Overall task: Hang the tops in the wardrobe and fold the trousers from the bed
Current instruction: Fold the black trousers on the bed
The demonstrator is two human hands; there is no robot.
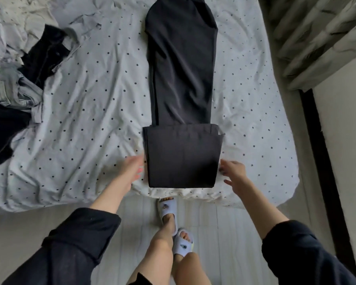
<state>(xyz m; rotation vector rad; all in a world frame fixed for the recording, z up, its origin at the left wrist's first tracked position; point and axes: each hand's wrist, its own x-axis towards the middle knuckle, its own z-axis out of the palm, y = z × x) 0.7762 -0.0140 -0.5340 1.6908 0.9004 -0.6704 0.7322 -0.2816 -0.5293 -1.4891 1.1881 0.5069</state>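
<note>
Black trousers lie lengthwise on the dotted bed sheet, legs together. Their near end is folded back over itself into a flat rectangle by the bed's front edge. My left hand hovers beside the fold's left edge with relaxed fingers, holding nothing. At the fold's right edge my right hand has its fingers spread, touching or nearly touching the cloth. A heap of clothes lies at the left: a black garment, grey jeans and another black piece.
The bed's front edge runs across the middle of the view, and my slippered feet stand on pale floor below it. Grey curtains hang at the upper right, above a white wall with a dark strip.
</note>
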